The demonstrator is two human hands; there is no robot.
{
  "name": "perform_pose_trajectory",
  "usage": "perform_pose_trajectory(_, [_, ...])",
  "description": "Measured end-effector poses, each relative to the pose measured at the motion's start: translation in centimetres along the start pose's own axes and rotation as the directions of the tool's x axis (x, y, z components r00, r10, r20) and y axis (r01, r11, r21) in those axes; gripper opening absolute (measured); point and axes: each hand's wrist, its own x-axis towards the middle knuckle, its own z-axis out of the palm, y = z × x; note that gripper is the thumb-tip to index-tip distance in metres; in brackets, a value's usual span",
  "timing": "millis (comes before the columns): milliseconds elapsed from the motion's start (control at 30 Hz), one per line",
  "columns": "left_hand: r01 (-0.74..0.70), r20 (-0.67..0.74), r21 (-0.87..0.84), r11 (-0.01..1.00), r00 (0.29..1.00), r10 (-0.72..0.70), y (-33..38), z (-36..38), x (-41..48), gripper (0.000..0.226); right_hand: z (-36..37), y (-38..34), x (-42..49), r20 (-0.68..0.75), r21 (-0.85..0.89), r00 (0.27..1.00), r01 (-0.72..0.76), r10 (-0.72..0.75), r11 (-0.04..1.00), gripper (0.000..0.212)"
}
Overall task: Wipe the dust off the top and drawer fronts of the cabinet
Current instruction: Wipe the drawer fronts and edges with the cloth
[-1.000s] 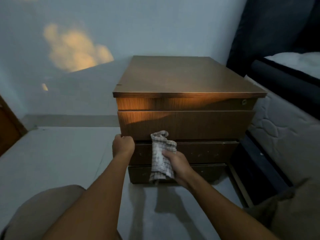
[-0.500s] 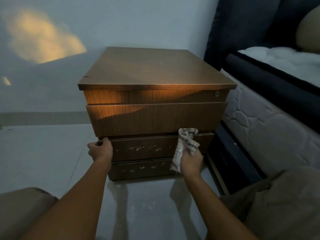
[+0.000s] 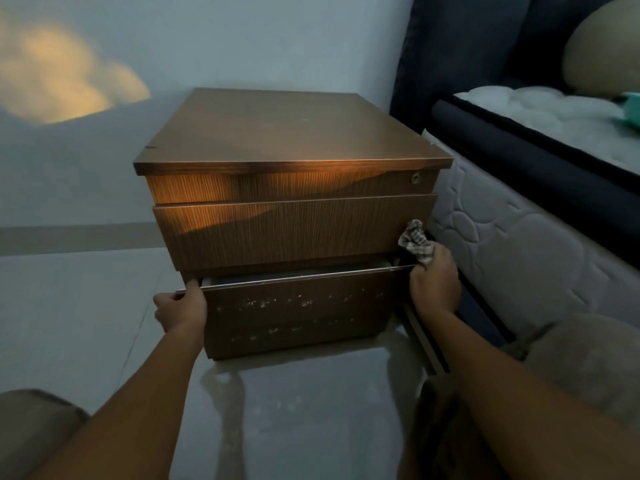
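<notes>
At the open drawer [image 3: 294, 313] corners, left hand [image 3: 181, 311] clasping its edge, right hand [image 3: 434, 284] grip closed around the cloth [image 3: 415, 242].

Both forearms bare, no sleeves, watch or rings visible. Knees [image 3: 31, 431] clad in grey-brown trouser fabric.

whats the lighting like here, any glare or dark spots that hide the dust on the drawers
Head view: dim, bluish room light; a warm orange patch falls across the cabinet's upper drawer fronts and the wall. The pulled-out lower drawer sits in shadow, yet pale dust specks show on it. The floor has soft reflective sheen. Wide-angle bending curves the bed. The left hand and right hand, holding the cloth, look slightly soft.
</notes>
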Motion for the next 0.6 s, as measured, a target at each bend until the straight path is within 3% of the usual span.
perform_pose_trajectory(100, [-0.017, 0.015, -0.001, 1.0, 1.0, 0.017, -0.1, -0.2, -0.1, 0.038, 0.8, 0.7, 0.3, 0.263, -0.084, 0.957, 0.153, -0.126, 0.985, 0.026])
perform_pose_trajectory(333, [-0.076, 0.028, 0.026, 0.997, 0.997, 0.075, -0.4, -0.7, -0.6, 0.035, 1.7, 1.0, -0.4, 0.26, -0.193, 0.928, 0.322, -0.268, 0.927, 0.024])
perform_pose_trajectory(600, [-0.089, 0.046, 0.026, 0.996, 0.995, 0.088, -0.3, -1.0, -0.7, 0.032, 3.1, -0.1, -2.1, 0.304, -0.148, 0.867, 0.451, -0.394, 0.88, 0.035])
